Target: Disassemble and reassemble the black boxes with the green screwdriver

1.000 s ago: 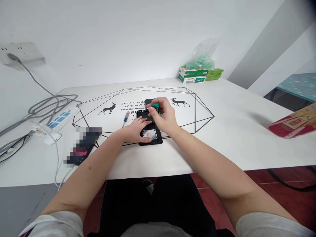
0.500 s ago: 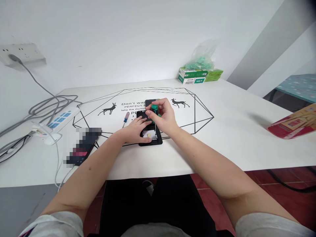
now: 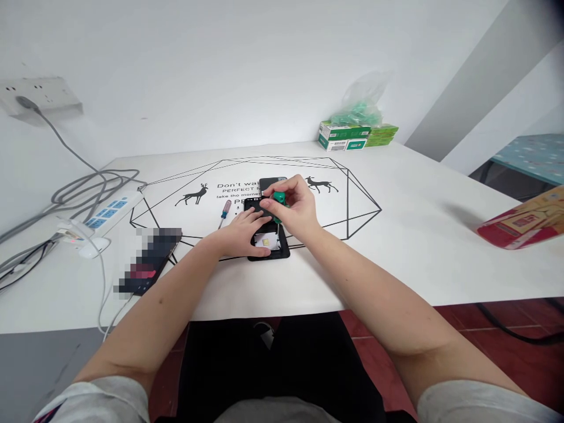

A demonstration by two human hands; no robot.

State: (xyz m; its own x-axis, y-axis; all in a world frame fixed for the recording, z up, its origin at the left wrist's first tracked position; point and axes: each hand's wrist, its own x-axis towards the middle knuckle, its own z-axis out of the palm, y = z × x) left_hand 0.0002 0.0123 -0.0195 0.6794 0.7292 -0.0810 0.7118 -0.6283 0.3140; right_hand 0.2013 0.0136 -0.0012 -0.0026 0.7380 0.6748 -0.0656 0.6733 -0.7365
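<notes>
A black opened phone (image 3: 269, 244) lies flat on the white table (image 3: 396, 235), its inner parts showing. My left hand (image 3: 240, 233) rests flat on the phone's left side, fingers stretched out, holding it down. My right hand (image 3: 294, 210) is pinched round a green-handled screwdriver (image 3: 278, 200) that stands on the phone's upper part. A second black phone piece (image 3: 269, 183) lies just behind my hands. A small screwdriver with a red and blue handle (image 3: 225, 210) lies on the table to the left of the phone.
A dark phone (image 3: 147, 264), partly blurred, lies at the left. A white power strip (image 3: 103, 217) with grey cables sits further left. Green boxes (image 3: 355, 135) under a plastic bag stand at the back. A red carton (image 3: 524, 223) lies at the right edge.
My right hand's fingers have shifted round the green handle and lowered slightly, as in turning it. My left hand and the phone have stayed put.
</notes>
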